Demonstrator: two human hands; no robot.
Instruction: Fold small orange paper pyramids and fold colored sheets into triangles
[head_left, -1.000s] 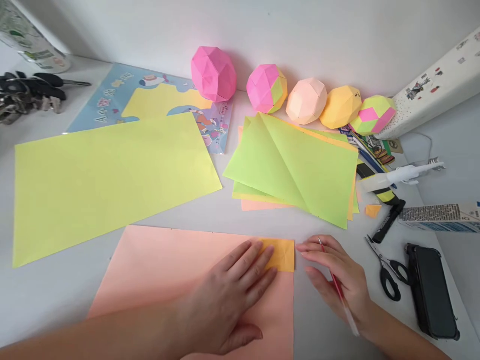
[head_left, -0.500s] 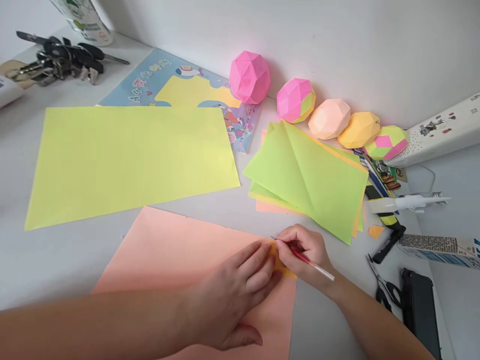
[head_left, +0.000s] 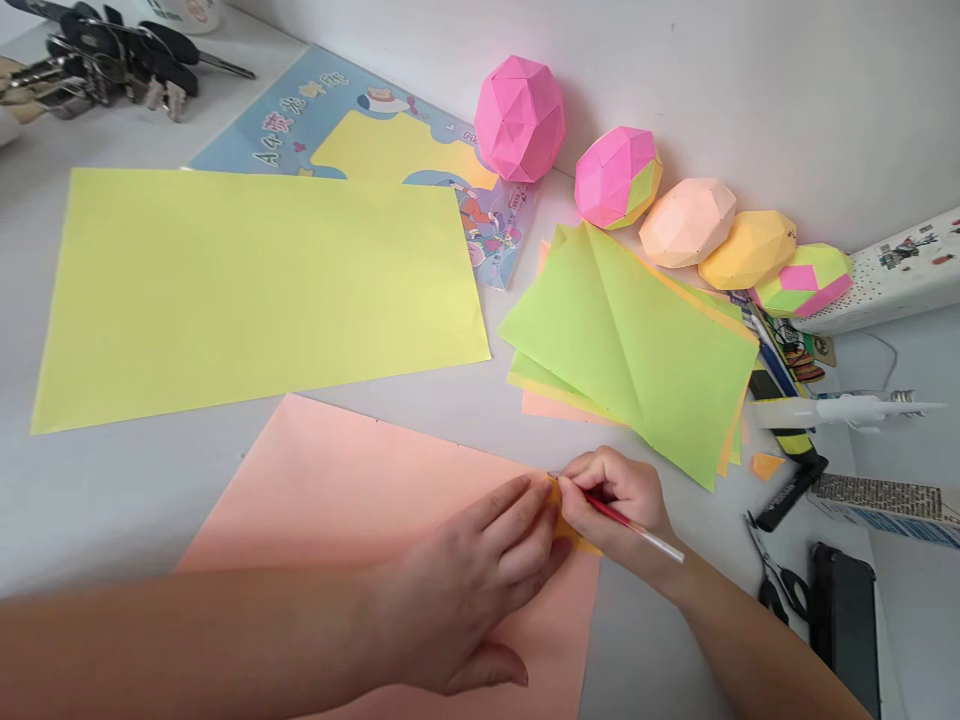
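My left hand (head_left: 487, 580) lies flat over a sheet of pink paper (head_left: 360, 480), its fingertips pressing on a small orange paper piece (head_left: 579, 541) at the sheet's right corner. Between the thumb and fingers of my right hand (head_left: 619, 500) is a slim pen refill (head_left: 622, 519), red in the middle and clear at its rear end. Its tip touches near the top of the orange piece, by the pink sheet's edge. The fingers cover much of the orange piece, so its full outline is hidden.
A yellow sheet (head_left: 255, 280) and a stack of green and orange sheets (head_left: 637, 340) lie beyond. Faceted paper balls (head_left: 519, 120) line the wall. Scissors (head_left: 776, 575), a black case (head_left: 844, 630) and a white glue gun-like tool (head_left: 832, 411) are at right; keys (head_left: 112, 60) at far left.
The camera view has shifted slightly, so the far objects appear higher and further out. Both hands keep nearly the same place on the orange piece, with the refill's tip still at its top edge.
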